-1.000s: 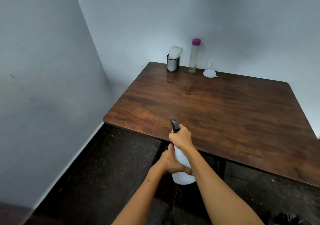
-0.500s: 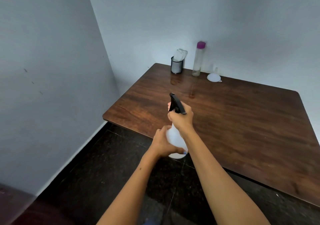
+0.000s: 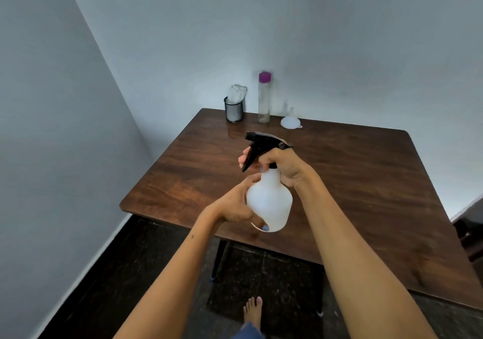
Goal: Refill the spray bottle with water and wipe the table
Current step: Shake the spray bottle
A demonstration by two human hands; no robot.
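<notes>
Being held upright above the near edge of the dark brown wooden table (image 3: 339,181) is a white translucent plastic spray bottle (image 3: 270,202) with a black trigger head (image 3: 261,147). Its rounded body is being gripped by the left hand (image 3: 236,205), fingers curled round it, while the neck is being clasped by the right hand (image 3: 283,167), probably so the head can be unscrewed. At the far edge, a tall clear bottle with a purple cap (image 3: 264,98), nearly empty, is being flanked by a white funnel (image 3: 290,121) and a black mesh cup (image 3: 233,110) holding a pale cloth.
</notes>
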